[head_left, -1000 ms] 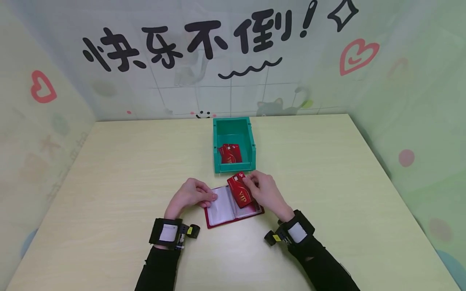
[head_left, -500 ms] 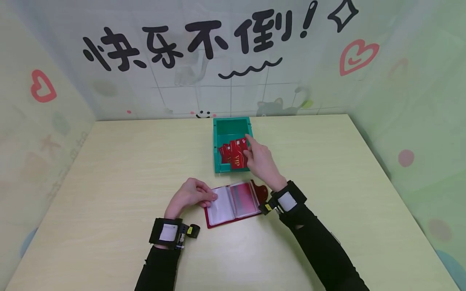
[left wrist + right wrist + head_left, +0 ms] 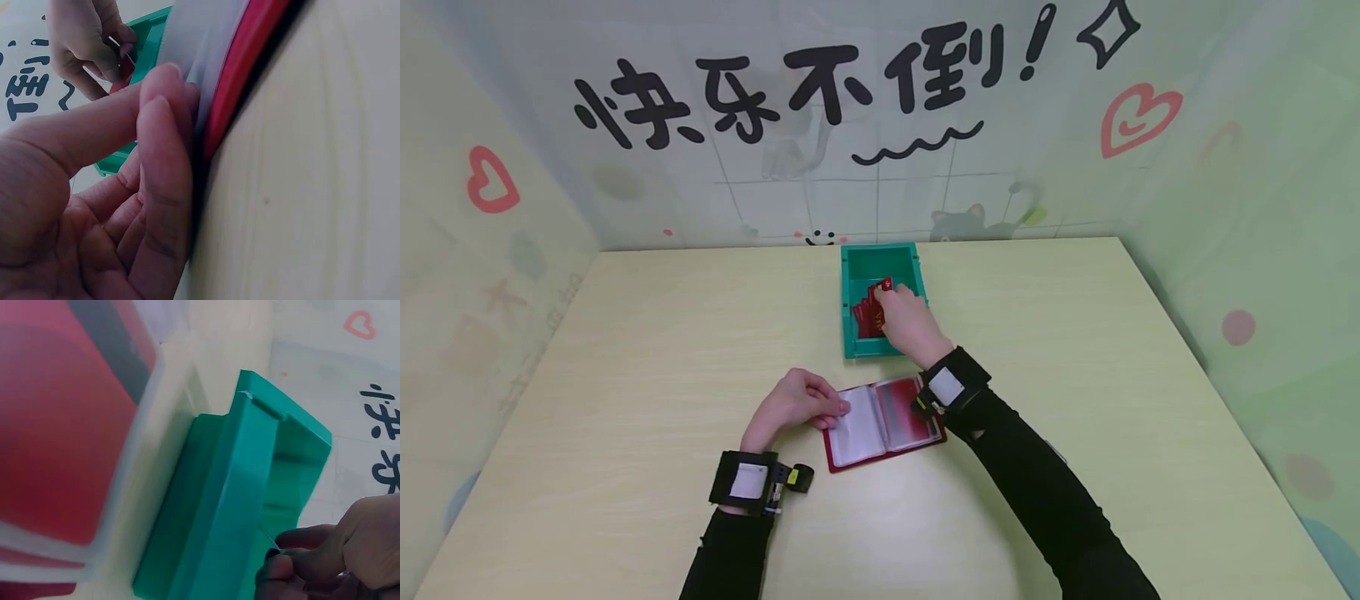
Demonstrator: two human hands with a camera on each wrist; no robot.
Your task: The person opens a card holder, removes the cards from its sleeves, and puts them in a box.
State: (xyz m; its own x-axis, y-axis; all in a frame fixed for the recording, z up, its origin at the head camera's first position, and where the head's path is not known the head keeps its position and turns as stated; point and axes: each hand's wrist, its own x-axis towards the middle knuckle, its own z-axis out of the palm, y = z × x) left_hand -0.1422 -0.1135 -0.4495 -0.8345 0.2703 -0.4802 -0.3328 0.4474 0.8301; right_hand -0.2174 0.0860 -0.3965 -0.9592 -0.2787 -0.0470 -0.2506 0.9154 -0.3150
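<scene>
Your right hand has shifted leftward within the teal tray, fingers pinching a red card among others; your left hand pinches the open booklet's page; card's transfer looks nearly done, release pending.

Back wall before me bears black Chinese lettering above a wavy line; left wall, a red heart. Table: pale, wood-grained.

Head view: high, facing forward and down over the table. Wrist views: close, rolled sideways, facing far; both include the green bin.
</scene>
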